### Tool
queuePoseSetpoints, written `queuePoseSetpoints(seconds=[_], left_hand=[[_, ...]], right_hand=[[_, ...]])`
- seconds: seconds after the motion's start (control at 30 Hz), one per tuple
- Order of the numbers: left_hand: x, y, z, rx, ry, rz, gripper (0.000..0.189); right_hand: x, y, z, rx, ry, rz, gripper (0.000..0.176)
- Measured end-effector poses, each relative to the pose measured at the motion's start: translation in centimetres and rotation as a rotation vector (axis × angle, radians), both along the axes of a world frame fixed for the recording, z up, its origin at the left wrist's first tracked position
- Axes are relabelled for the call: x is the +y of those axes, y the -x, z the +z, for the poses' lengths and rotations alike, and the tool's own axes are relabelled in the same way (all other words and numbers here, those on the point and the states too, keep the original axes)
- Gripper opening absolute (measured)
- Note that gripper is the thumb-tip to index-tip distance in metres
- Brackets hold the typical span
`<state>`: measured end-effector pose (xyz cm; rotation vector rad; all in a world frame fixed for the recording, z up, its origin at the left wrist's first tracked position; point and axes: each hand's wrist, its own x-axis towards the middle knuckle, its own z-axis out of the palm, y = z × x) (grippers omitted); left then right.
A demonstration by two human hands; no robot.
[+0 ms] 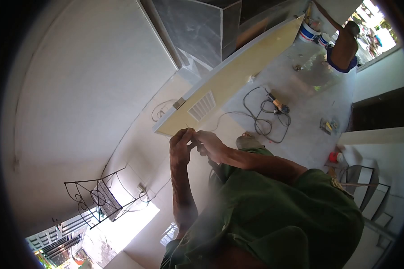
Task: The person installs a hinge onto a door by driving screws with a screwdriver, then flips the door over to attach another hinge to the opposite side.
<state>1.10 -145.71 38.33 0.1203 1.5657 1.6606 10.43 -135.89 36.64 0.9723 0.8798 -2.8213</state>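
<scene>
My left hand (180, 145) and my right hand (208, 144) meet in front of me, fingertips pinched together. A thin, pale sliver (187, 126) sticks up from between the left fingertips; it is too small to name. The right fingers are curled close beside it, and what they hold is hidden. Just beyond my hands lies a long cream panel (256, 56) with a white slatted vent (202, 106) in it. A small grey block (178, 103) sits on the panel's edge.
An angle grinder (279, 104) lies on the floor with its looped cord (258, 119). Another person (344, 49) crouches near the bright doorway, by a white-and-blue bucket (308, 32). Steps (363, 184) rise at right. A scrolled metal frame (104, 197) stands at lower left.
</scene>
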Motion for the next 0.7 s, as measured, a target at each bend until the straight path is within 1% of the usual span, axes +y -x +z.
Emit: queuePoseSetpoints(seconds=[0.1,0.2,0.27,0.37,0.43,0.47,0.5,0.53,0.63,0.7], left_hand=[[-0.3,0.2,0.2,0.029,0.023,-0.006,0.025],[-0.3,0.4,0.4,0.050,0.038,0.001,0.026],[-0.2,0.5,1.4,0.057,0.062,-0.015,0.026],[-0.2,0.3,1.5,0.108,0.133,0.006,0.026],[-0.8,0.6,0.8,0.109,0.119,-0.054,0.027],[-0.6,0.3,1.2,0.152,0.171,-0.063,0.026],[0.3,0.3,1.4,0.155,0.135,-0.074,0.026],[0.6,0.1,1.5,0.149,0.108,-0.073,0.027],[-0.5,-0.7,1.6,0.137,0.087,-0.015,0.027],[-0.3,-1.2,1.4,0.157,0.081,0.011,0.027]], right_hand=[[-0.3,0.4,-0.1,-0.005,-0.029,0.003,0.029],[-0.1,0.3,0.9,-0.019,-0.064,0.036,0.027],[-0.1,0.6,0.9,-0.042,-0.056,0.036,0.027],[-0.2,0.1,0.7,-0.037,-0.046,0.030,0.026],[-0.8,0.4,0.5,-0.013,-0.042,0.003,0.025],[-1.2,0.2,0.3,-0.019,-0.052,-0.006,0.024],[-0.5,0.1,0.0,-0.024,-0.081,-0.014,0.023],[0.1,-0.1,0.6,0.024,0.000,0.021,0.018],[-0.1,-0.2,-0.1,0.053,-0.013,0.032,0.017],[-0.5,0.0,-1.0,0.059,-0.045,0.025,0.026]])
